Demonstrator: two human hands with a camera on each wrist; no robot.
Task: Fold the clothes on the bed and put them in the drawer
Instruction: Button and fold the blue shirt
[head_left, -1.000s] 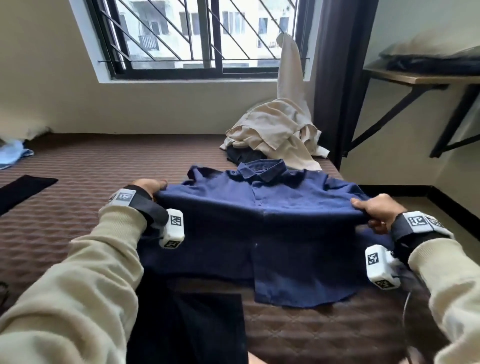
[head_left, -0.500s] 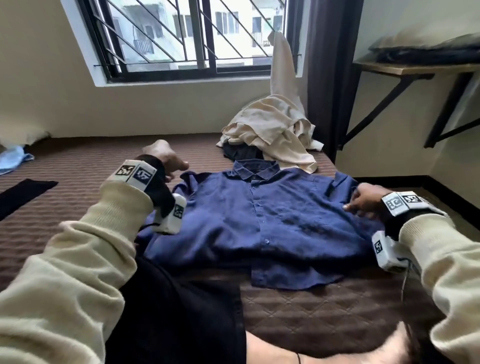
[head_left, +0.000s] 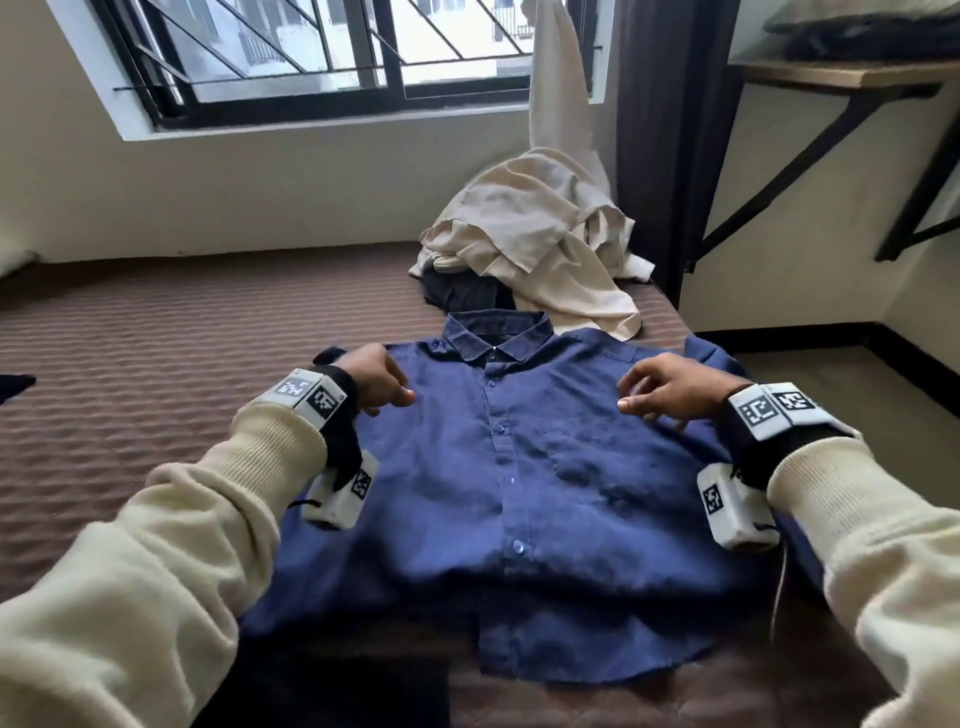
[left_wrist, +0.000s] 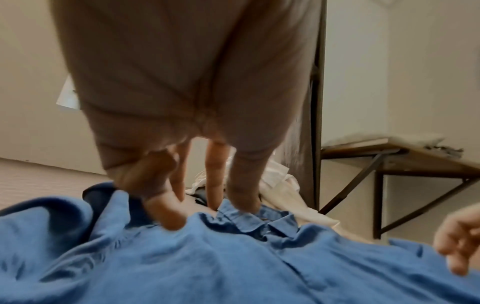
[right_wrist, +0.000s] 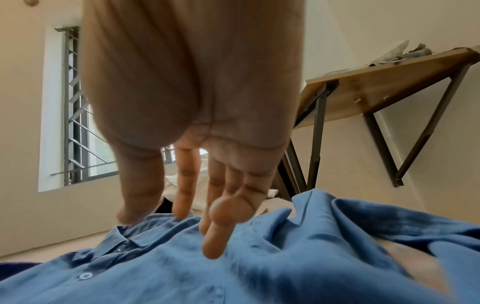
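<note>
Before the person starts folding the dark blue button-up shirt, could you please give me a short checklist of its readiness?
1. Dark blue button-up shirt lies front up on the brown quilted bed: ok.
2. Buttons fastened: ok.
3. Left hand over its shoulder: ok.
4. Right hand over the other shoulder: ok.
5. Fabric smooth: not ok, wrinkled.
6. Sleeves laid flat: cannot tell.

The bed (head_left: 156, 364) carries a blue shirt (head_left: 519, 493) lying flat, with a beige clothes heap (head_left: 535, 234) behind its collar.
</note>
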